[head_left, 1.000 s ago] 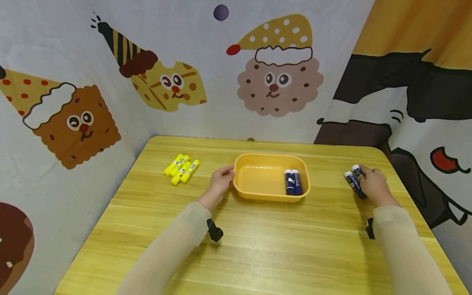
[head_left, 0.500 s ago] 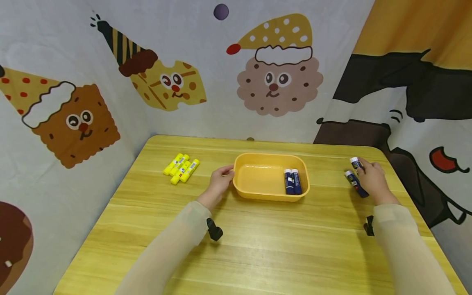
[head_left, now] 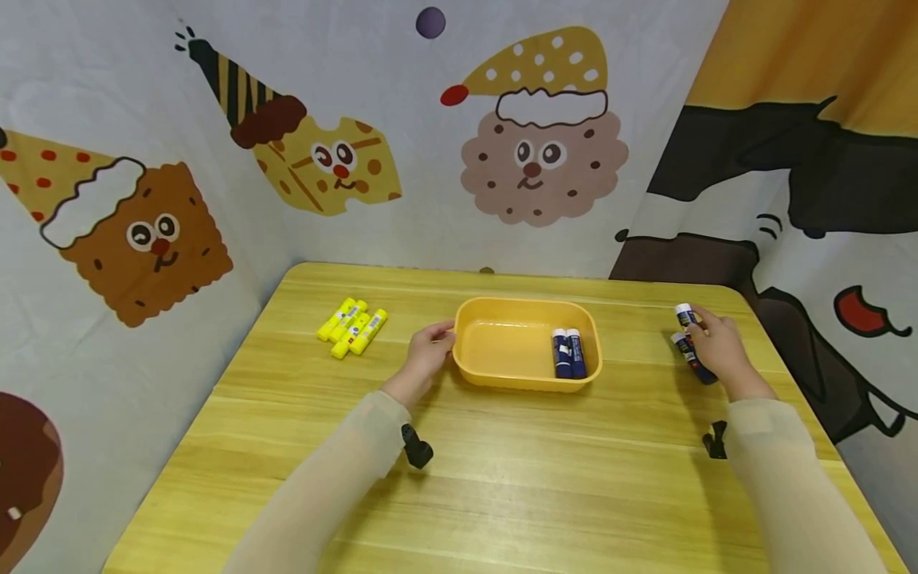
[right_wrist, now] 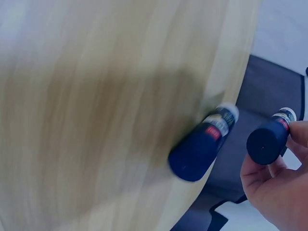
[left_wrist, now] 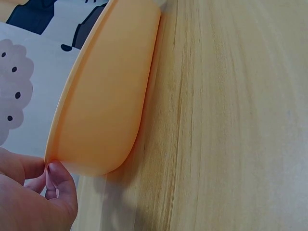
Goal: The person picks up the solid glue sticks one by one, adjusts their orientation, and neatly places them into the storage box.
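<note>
My left hand (head_left: 428,351) pinches the left rim of a yellow plastic basin (head_left: 502,383); the left wrist view has thumb and finger on that rim (left_wrist: 62,106). Inside the basin, at its right end, lie two dark blue glue sticks (head_left: 570,355) with white caps, side by side. At the table's right, my right hand (head_left: 724,347) holds a blue glue stick (head_left: 684,315) between thumb and fingers, raised off the wood in the right wrist view. Another blue glue stick (right_wrist: 202,144) lies on the table just beneath it.
Several yellow glue sticks (head_left: 351,328) lie in a cluster on the table's left. The wooden table (head_left: 516,478) ends at a cartoon-printed cloth (head_left: 430,231) behind and at the sides.
The right hand has lifted one blue glue stick from beside the other and moved it slightly left. My left hand stays on the basin's rim.
</note>
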Demonstrator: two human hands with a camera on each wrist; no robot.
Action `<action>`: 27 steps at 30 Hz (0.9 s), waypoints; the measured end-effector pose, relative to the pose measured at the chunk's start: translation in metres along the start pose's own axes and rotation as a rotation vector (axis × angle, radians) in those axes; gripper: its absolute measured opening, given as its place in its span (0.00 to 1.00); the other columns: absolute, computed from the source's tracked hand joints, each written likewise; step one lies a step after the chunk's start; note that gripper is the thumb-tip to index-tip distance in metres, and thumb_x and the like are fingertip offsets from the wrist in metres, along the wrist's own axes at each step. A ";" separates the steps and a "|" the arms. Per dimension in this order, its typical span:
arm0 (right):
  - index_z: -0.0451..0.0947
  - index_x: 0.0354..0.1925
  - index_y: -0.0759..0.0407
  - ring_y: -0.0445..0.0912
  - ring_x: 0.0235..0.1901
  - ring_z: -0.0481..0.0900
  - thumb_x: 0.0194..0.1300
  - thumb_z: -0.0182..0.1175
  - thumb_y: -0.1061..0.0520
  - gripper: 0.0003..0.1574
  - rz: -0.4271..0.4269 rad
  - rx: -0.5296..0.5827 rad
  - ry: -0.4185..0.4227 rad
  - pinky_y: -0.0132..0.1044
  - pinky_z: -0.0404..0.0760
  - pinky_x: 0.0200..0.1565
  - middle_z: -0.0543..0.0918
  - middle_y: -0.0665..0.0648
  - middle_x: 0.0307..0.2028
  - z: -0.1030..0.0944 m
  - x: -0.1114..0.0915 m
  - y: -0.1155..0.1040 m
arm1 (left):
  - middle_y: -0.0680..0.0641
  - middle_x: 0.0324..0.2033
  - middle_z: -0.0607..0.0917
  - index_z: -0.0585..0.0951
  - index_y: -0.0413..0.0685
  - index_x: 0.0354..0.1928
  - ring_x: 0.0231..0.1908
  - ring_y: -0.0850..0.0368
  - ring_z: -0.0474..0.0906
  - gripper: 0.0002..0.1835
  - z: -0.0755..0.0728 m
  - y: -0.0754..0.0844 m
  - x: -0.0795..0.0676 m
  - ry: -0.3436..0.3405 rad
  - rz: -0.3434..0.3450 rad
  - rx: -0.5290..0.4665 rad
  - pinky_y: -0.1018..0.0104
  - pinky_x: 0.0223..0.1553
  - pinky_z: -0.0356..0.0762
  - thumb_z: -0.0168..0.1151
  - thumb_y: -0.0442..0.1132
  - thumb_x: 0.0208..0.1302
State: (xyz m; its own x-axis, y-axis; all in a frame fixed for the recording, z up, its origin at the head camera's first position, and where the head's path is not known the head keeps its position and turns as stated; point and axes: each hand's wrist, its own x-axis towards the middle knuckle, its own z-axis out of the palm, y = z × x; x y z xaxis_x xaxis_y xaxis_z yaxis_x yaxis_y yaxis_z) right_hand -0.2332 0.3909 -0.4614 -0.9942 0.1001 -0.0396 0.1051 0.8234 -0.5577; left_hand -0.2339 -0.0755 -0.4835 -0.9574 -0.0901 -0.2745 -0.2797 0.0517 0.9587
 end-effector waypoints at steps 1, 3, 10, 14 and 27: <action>0.45 0.73 0.64 0.68 0.46 0.64 0.76 0.34 0.52 0.33 -0.003 0.018 -0.004 0.58 0.72 0.39 0.59 0.81 0.54 0.000 0.000 -0.002 | 0.46 0.41 0.77 0.78 0.45 0.57 0.31 0.62 0.72 0.17 0.000 0.000 0.000 0.000 0.000 0.001 0.59 0.45 0.78 0.55 0.33 0.67; 0.46 0.73 0.63 0.68 0.46 0.67 0.76 0.34 0.51 0.33 -0.004 0.058 -0.012 0.51 0.75 0.35 0.60 0.81 0.55 0.001 0.000 -0.006 | 0.46 0.41 0.77 0.78 0.45 0.57 0.31 0.62 0.72 0.17 0.000 0.000 0.000 -0.002 0.001 0.003 0.58 0.45 0.78 0.55 0.33 0.67; 0.41 0.74 0.59 0.59 0.44 0.71 0.76 0.33 0.47 0.35 0.055 0.240 -0.100 0.39 0.76 0.33 0.57 0.79 0.61 0.004 -0.007 -0.024 | 0.46 0.40 0.77 0.78 0.45 0.57 0.31 0.62 0.72 0.17 -0.001 0.000 -0.002 0.003 0.002 0.000 0.55 0.47 0.77 0.55 0.33 0.67; 0.40 0.74 0.58 0.46 0.41 0.72 0.76 0.33 0.46 0.36 0.075 0.325 -0.141 0.33 0.77 0.34 0.55 0.78 0.63 0.007 -0.011 -0.034 | 0.46 0.40 0.77 0.78 0.45 0.57 0.31 0.62 0.72 0.17 -0.001 0.001 -0.002 -0.001 -0.003 0.000 0.55 0.47 0.77 0.55 0.33 0.67; 0.42 0.74 0.55 0.57 0.49 0.71 0.76 0.35 0.47 0.35 0.041 0.341 -0.206 0.30 0.78 0.37 0.56 0.76 0.64 0.024 -0.020 -0.067 | 0.45 0.41 0.77 0.78 0.44 0.57 0.32 0.61 0.72 0.17 0.000 0.001 -0.002 0.001 -0.002 -0.005 0.61 0.43 0.77 0.55 0.33 0.67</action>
State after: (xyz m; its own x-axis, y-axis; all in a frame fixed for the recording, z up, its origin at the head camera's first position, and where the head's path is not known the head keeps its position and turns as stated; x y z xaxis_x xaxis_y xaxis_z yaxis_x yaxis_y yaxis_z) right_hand -0.2210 0.3206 -0.4433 -0.9767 -0.0137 -0.2140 0.1657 0.5850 -0.7939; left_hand -0.2321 -0.0758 -0.4817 -0.9567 -0.0909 -0.2764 -0.2814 0.0470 0.9584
